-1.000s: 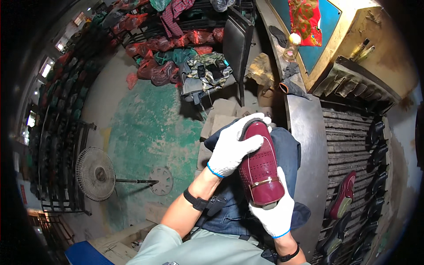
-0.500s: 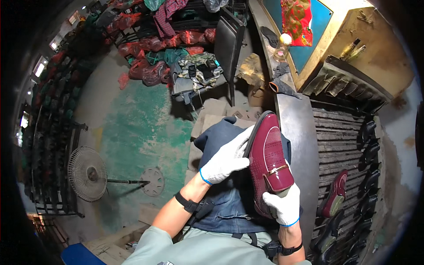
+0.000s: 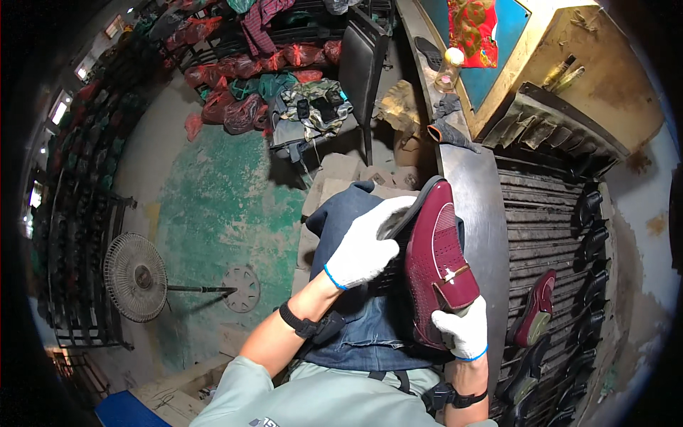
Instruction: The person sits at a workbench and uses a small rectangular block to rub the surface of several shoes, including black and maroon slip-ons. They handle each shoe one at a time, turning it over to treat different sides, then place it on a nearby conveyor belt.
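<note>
A glossy burgundy loafer (image 3: 440, 242) with a gold-coloured bar across its strap is held above my lap, toe pointing away. My right hand (image 3: 466, 331), in a white knitted glove with a blue cuff edge, grips it at the heel, where a greenish insert shows at the opening. My left hand (image 3: 363, 245), gloved alike, holds the dark sole (image 3: 407, 219) along the shoe's left side. The sole stands away from the upper along the forefoot, and a gap shows between them. Toward the toe tip the two come together. The left fingertips are hidden behind the sole.
Right of my lap runs a metal ledge (image 3: 473, 192); past it, a slatted conveyor (image 3: 519, 235) carries another burgundy shoe (image 3: 537, 306) and several black ones. A dark glove (image 3: 452, 135) and a bottle (image 3: 448, 71) sit on the ledge. A fan (image 3: 136, 277) and a chair (image 3: 363, 71) stand left and ahead.
My left hand has shifted up along the sole. The sole now stands away from the upper, where it lay close along it before. My right hand keeps its grip at the heel.
</note>
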Demonstrator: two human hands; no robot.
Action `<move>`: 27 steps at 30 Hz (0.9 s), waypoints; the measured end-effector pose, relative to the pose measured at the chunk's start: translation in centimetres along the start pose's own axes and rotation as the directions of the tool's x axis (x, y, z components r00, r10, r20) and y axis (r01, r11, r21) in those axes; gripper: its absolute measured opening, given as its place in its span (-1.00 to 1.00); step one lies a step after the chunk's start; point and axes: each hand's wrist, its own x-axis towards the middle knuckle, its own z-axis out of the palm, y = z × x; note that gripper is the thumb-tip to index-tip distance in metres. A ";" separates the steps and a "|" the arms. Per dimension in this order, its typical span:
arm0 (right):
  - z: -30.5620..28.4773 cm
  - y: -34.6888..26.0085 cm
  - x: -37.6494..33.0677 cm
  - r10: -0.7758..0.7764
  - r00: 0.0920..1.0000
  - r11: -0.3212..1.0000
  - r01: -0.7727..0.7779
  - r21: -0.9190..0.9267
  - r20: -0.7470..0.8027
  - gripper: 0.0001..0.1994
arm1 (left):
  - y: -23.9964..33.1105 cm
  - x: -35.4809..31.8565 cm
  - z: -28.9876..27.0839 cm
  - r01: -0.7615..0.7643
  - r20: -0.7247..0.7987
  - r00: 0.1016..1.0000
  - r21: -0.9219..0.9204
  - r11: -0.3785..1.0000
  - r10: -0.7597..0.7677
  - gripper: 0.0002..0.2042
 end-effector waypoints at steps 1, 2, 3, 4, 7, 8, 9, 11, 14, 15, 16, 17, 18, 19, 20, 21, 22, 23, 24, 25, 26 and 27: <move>-0.1 -0.1 0.0 -0.002 1.000 1.000 0.002 -0.003 0.004 -0.06 | 0.7 0.1 0.5 0.026 -0.029 0.999 0.050 0.998 -0.024 -0.29; -0.1 -0.3 0.0 -0.004 1.000 1.000 0.004 -0.005 0.008 -0.06 | 1.4 0.4 1.0 0.053 -0.059 0.997 0.099 0.994 -0.047 -0.31; -0.1 -0.4 0.0 -0.005 1.000 1.000 0.005 -0.008 0.012 -0.05 | 1.8 0.7 1.1 0.081 -0.091 0.994 0.147 0.986 -0.068 -0.33; -0.2 -0.3 0.0 -0.018 1.000 0.999 0.019 -0.030 0.023 -0.04 | 2.1 1.0 0.8 0.054 -0.073 0.996 0.195 0.979 -0.040 -0.34; -0.7 0.4 0.2 -0.057 0.997 0.995 0.061 -0.083 0.054 -0.01 | 2.4 1.1 0.3 0.024 -0.081 0.997 0.284 0.959 0.000 -0.42; -0.8 0.5 0.4 -0.070 0.996 0.993 0.075 -0.092 0.062 0.00 | 2.5 1.2 0.2 0.049 -0.106 0.994 0.276 0.960 -0.020 -0.44; -0.8 0.6 0.5 -0.083 0.994 0.991 0.090 -0.102 0.070 0.01 | 2.6 1.3 0.1 0.073 -0.129 0.991 0.266 0.961 -0.040 -0.46; -0.6 0.5 0.5 -0.099 0.992 0.990 0.105 -0.089 0.077 0.02 | 2.9 1.3 0.3 0.112 -0.196 0.979 0.257 0.960 -0.062 -0.53; -0.8 0.0 0.3 -0.011 0.998 0.994 0.017 -0.111 0.060 0.03 | 2.5 1.4 -0.4 0.126 -0.159 0.983 0.240 0.963 -0.089 -0.51; -0.8 -0.1 0.4 -0.002 0.999 0.994 0.007 -0.108 0.052 0.03 | 2.5 1.3 -0.3 0.134 -0.148 0.984 0.233 0.963 -0.100 -0.50; -0.7 -0.1 0.4 0.007 0.999 0.994 -0.003 -0.106 0.040 0.03 | 2.4 1.2 -0.1 0.140 -0.135 0.984 0.224 0.964 -0.111 -0.48; -0.3 -0.1 0.5 -0.023 0.999 0.996 0.026 -0.089 0.031 0.03 | 2.3 1.1 -0.1 0.147 -0.122 0.985 0.216 0.965 -0.122 -0.47; 0.1 0.0 0.5 -0.053 0.998 0.996 0.055 -0.071 0.021 0.03 | 2.0 1.1 -0.4 0.103 -0.074 0.993 0.212 0.972 -0.089 -0.44; 0.3 0.1 0.5 -0.064 0.998 0.993 0.065 -0.103 0.005 0.03 | 1.4 1.1 -0.8 0.059 -0.026 0.998 0.208 0.976 -0.054 -0.40; 0.5 0.4 0.6 -0.076 0.997 0.988 0.074 -0.135 -0.010 0.03 | 1.2 1.1 -1.0 0.014 0.021 1.000 0.201 0.979 -0.019 -0.37; 0.7 0.5 0.6 -0.089 0.996 0.982 0.083 -0.167 -0.024 0.03 | 1.2 1.0 -0.8 0.015 0.016 1.000 0.126 0.992 -0.017 -0.35; 1.1 0.5 0.7 -0.118 0.993 0.975 0.111 -0.194 -0.024 0.04 | 1.3 0.7 -0.5 0.019 0.010 1.000 0.053 0.998 -0.019 -0.33; 1.7 0.3 1.0 -0.148 0.989 0.965 0.139 -0.221 -0.024 0.04 | 1.3 0.4 -0.2 0.022 0.004 1.000 -0.020 1.000 -0.022 -0.31; 2.1 0.3 1.1 -0.177 0.984 0.954 0.166 -0.248 -0.022 0.04 | 1.3 0.1 -0.2 0.021 0.001 1.000 -0.017 1.000 -0.021 -0.31; 2.4 0.7 1.2 -0.206 0.978 0.941 0.189 -0.282 -0.032 0.05 | 1.4 0.1 -0.3 0.017 0.002 1.000 -0.015 1.000 -0.017 -0.30; 2.7 0.8 1.2 -0.223 0.974 0.935 0.203 -0.290 -0.037 0.05 | 1.6 0.0 -0.3 0.012 0.003 1.000 -0.012 1.000 -0.012 -0.30; 3.0 0.9 1.2 -0.239 0.970 0.930 0.216 -0.298 -0.041 0.06 | 1.8 0.0 -0.3 0.029 -0.010 1.000 -0.026 0.999 -0.029 -0.31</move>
